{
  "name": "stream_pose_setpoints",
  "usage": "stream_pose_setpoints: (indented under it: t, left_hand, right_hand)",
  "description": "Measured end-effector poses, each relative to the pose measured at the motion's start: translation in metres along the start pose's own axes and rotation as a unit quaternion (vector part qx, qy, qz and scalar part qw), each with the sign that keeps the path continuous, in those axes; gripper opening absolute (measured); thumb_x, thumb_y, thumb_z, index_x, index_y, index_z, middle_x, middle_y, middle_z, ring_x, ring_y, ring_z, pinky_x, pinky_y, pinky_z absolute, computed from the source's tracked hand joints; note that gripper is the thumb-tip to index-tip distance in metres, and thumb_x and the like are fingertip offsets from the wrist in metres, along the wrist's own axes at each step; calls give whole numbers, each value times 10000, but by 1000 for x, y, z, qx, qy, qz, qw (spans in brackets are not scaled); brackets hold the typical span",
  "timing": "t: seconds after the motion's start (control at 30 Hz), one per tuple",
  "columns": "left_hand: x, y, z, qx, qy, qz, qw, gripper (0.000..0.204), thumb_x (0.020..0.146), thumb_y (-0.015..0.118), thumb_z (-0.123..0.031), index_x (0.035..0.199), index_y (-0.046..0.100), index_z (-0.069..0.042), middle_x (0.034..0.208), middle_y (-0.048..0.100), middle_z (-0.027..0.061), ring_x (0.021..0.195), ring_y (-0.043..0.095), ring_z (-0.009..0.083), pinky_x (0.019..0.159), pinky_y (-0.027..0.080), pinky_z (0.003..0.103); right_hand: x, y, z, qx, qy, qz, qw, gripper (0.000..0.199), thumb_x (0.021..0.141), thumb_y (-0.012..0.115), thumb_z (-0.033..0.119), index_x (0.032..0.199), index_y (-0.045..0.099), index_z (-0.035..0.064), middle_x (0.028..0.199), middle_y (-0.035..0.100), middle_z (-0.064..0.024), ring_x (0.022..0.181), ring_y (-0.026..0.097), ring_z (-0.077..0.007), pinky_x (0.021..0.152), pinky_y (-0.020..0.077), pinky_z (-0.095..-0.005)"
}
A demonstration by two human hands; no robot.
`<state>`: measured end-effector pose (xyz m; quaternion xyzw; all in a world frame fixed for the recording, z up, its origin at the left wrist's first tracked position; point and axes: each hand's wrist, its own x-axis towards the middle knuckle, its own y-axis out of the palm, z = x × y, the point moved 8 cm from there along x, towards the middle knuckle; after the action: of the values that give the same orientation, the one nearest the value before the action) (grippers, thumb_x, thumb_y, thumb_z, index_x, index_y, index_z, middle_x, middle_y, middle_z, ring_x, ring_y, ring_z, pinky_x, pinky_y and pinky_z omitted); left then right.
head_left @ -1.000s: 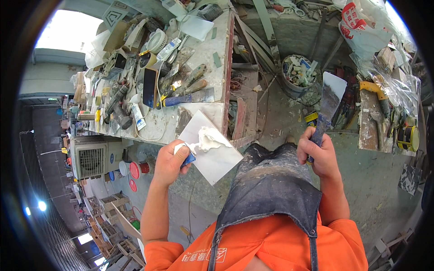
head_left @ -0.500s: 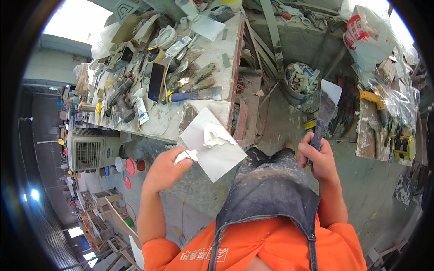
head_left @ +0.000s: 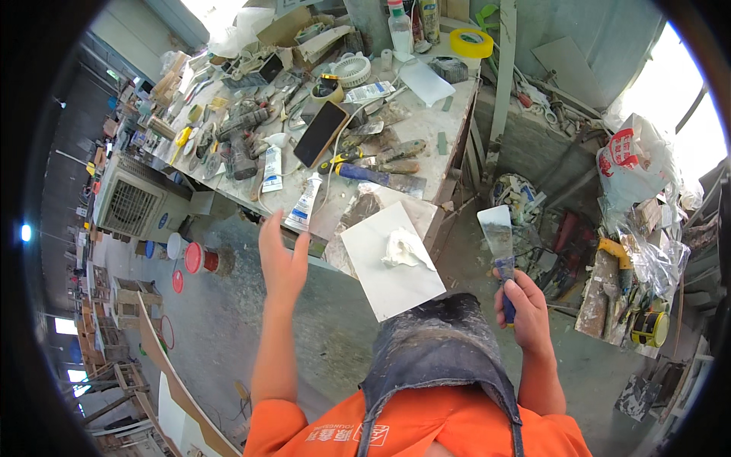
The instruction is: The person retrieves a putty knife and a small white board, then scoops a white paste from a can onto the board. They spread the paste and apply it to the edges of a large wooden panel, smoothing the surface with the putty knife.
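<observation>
My left hand [head_left: 283, 263] is open, thumb and fingers apart and slightly blurred. Just past its fingertips a white squeeze tube [head_left: 304, 202] lies at the table's front edge. My right hand [head_left: 525, 307] grips the dark blue handle of a putty knife [head_left: 499, 236], whose blade points up and away, with white stuff at its tip. Between the hands, a pale square tile [head_left: 381, 274] rests at the table corner and sticks out toward my apron. A lump of white paste [head_left: 405, 249] sits on the tile, with neither hand touching it.
The cluttered workbench [head_left: 434, 145] holds a phone [head_left: 321, 135], another tube [head_left: 272, 169], a blue-handled scraper [head_left: 381, 179], a small fan [head_left: 352, 70] and yellow tape [head_left: 470, 43]. Right of it stand a filled bucket [head_left: 514, 198] and a side bench [head_left: 598, 308] with a tape measure [head_left: 649, 328].
My left hand has let go of the white tube, which now lies on the workbench. My right hand still holds the putty knife, now lower in view. The head view has shifted.
</observation>
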<state>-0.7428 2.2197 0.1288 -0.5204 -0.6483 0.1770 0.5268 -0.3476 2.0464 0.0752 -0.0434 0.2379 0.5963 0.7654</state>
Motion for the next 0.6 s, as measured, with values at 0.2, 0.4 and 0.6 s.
stream_pose_setpoints:
  t: [0.2,0.4,0.6]
  left_hand:
    - [-202,53,-60,-704,-488,140,496,409,1005,580,-148,1366,502,27,1331,591,199,1244,585,323,1061,471,475]
    - [-196,68,-123,-764,-503,37,402,421,1044,503,-249,1346,516,44,1302,635,219,1256,589,371,1092,460,532]
    - [-155,68,-129,-729,-510,-131,437,431,1049,531,-239,1380,489,33,1355,598,196,1247,600,343,1030,531,530]
  right_hand:
    - [2,6,-7,39,56,21,997,288,1025,498,170,1257,574,17,800,638,-57,582,580,-114,503,451,-258]
    - [21,-5,-3,41,99,140,984,327,1010,518,130,1300,557,-15,851,679,-88,602,620,-129,529,490,-264]
    - [43,-38,20,52,119,226,965,359,992,512,93,1325,531,-41,843,674,-128,589,621,-162,522,496,-274]
